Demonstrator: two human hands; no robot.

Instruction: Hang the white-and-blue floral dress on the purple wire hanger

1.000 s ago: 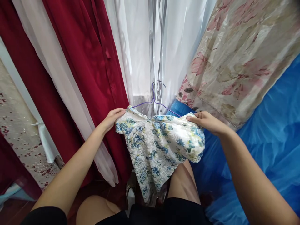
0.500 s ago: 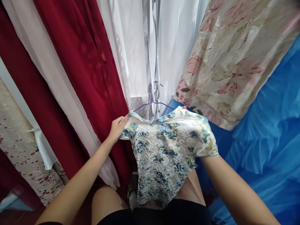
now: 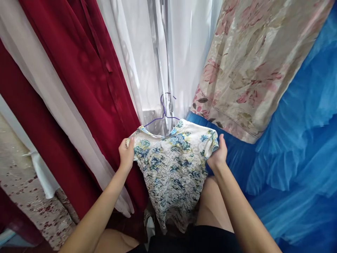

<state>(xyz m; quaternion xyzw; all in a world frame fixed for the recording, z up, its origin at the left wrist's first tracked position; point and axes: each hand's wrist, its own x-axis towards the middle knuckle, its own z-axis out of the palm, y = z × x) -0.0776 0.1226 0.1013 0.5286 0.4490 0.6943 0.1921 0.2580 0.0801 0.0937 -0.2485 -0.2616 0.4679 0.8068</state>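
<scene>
A small white dress with blue and yellow flowers (image 3: 175, 165) hangs on a thin purple wire hanger (image 3: 162, 114) in front of me. My left hand (image 3: 126, 154) pinches its left sleeve, thumb on top. My right hand (image 3: 218, 154) grips the right sleeve from the side, fingers closed on the cloth. The hanger's hook rises among silver ribbons (image 3: 164, 70) behind the dress. The skirt falls down over my knees.
Hanging garments crowd round: a dark red gown (image 3: 79, 77) and a pale pink sheer layer (image 3: 52, 91) at left, white sheer fabric (image 3: 137, 52) in the middle, a beige floral brocade (image 3: 252, 63) at upper right, blue tulle (image 3: 295, 147) at right. A beige red-speckled cloth (image 3: 23, 182) hangs far left.
The right sleeve has been pulled over the hanger's end. My right hand came out from under the cloth and now grips the sleeve. My left hand slid down the left sleeve.
</scene>
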